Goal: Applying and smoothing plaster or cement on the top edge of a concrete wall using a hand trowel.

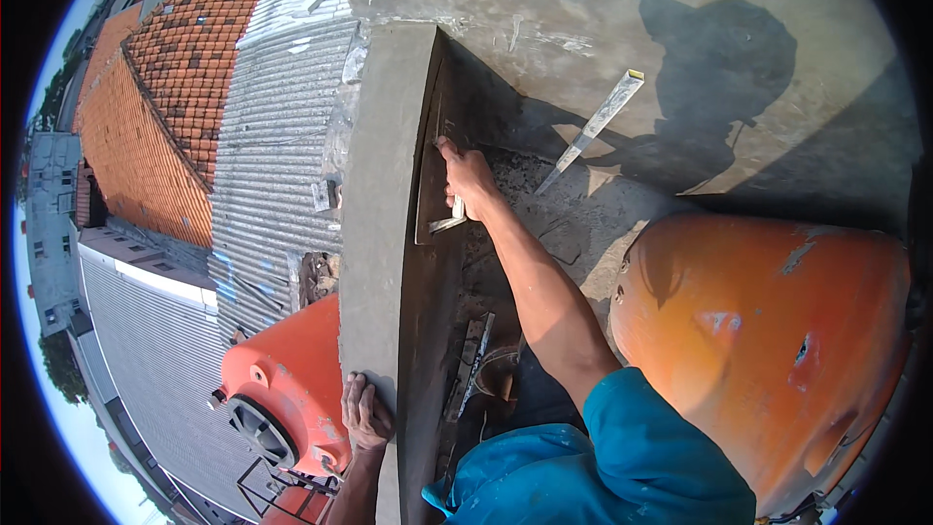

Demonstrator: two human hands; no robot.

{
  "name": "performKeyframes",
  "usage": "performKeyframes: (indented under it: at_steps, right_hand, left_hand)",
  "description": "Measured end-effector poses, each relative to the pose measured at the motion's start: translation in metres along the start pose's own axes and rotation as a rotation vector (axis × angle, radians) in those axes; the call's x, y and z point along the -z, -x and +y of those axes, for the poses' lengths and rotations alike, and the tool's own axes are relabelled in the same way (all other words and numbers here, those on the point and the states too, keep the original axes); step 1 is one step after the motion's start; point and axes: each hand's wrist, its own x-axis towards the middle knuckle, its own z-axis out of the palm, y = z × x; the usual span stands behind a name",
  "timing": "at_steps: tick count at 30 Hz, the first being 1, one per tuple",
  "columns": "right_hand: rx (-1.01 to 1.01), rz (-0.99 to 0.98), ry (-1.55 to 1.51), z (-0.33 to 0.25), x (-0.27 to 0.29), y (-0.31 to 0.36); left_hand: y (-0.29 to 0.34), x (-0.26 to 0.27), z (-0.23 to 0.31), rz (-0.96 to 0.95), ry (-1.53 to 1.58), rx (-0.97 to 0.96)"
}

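Note:
My right hand (468, 180) is closed around the pale handle of a plastering trowel (428, 216). Its flat plate lies against the inner face of a low grey cement wall (377, 204), just below the top edge. My left hand (366, 412) rests on the top of that wall nearer to me, fingers laid over the surface and nothing held in them. Smooth grey plaster covers the wall's top. The palm side of the right hand and part of the handle are hidden.
A large orange tank (758, 350) stands at the right. Beyond the wall, at lower left, is a red-orange tank (301, 369) with a black lid (262, 430). A rectangular metal bar (593, 131) leans upright ahead. Corrugated roofing (277, 146) and tiled roofs (160, 156) lie below at left.

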Motion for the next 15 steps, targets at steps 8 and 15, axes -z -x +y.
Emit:
performKeyframes:
  at_steps: [8,15]
  right_hand:
    - [-0.380,0.051,-0.133,0.168,-0.003,0.107]
    - [-0.080,0.017,-0.193,0.040,0.001,0.082]
  left_hand:
    - [0.007,0.008,0.000,-0.017,-0.019,0.013]
    - [0.006,0.007,-0.001,-0.021,0.020,-0.007]
